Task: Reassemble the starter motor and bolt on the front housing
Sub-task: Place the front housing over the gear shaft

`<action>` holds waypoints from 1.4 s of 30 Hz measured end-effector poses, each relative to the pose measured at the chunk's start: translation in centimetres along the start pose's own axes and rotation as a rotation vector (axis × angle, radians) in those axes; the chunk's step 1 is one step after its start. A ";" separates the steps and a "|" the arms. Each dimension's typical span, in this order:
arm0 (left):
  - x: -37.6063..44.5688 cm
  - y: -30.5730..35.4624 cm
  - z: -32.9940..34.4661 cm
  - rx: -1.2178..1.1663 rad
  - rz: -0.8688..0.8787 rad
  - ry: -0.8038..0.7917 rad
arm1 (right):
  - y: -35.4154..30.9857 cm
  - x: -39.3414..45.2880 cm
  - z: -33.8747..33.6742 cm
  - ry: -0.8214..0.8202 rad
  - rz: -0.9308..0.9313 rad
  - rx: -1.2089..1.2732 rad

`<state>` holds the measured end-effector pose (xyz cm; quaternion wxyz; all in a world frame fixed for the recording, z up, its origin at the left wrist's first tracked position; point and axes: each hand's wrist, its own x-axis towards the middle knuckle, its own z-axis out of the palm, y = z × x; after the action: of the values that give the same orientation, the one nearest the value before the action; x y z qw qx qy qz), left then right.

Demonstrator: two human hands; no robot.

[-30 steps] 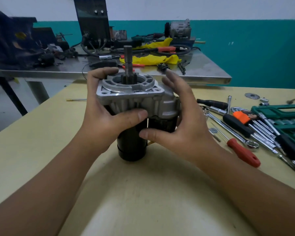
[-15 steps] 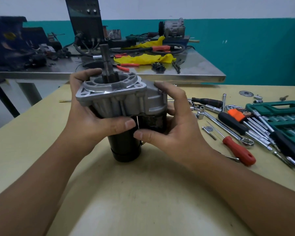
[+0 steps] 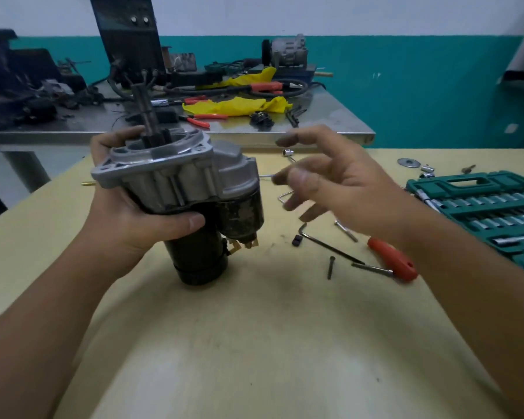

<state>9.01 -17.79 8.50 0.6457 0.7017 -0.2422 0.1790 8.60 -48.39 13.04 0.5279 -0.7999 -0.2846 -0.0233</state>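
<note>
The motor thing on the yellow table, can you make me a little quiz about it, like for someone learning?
1. True or false: both hands grip the motor.
2. Which lies nearest the red-handled tool? A) a dark screw B) the yellow cloth C) the washer
3. Fill in: the motor's shaft points ____.

Key:
1. False. The left hand grips it; the right hand is off it, fingers loose.
2. A
3. Up, tilted a little.
</note>
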 end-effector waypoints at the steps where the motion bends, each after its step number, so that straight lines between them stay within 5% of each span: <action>1: 0.0 -0.1 -0.1 -0.017 -0.012 -0.006 | 0.2 -0.3 -1.9 0.035 0.036 -0.085; 10: 0.2 0.1 0.3 -0.056 -0.014 0.013 | 3.7 -1.3 -3.4 -0.457 0.208 -0.845; 16: -0.6 0.7 0.3 -0.105 0.006 -0.041 | 4.9 -1.2 -2.4 -0.520 0.181 -0.831; 20: -0.9 1.7 1.0 -0.118 0.032 -0.024 | 4.5 -1.3 -2.1 -0.338 0.106 -0.733; 30: -0.2 1.4 0.8 -0.132 0.089 -0.105 | -0.9 -1.0 -0.5 0.260 -0.172 0.245; 36: -0.1 1.4 0.5 -0.200 0.058 -0.138 | -3.1 0.7 1.2 0.331 -0.436 0.030; 42: -0.1 1.5 0.7 -0.206 0.051 -0.148 | -3.2 2.1 1.5 0.312 -0.482 -0.129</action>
<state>8.05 -18.52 9.63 0.6901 0.6366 -0.3237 0.1173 8.38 -45.32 15.78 0.4926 -0.7278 -0.3798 -0.2888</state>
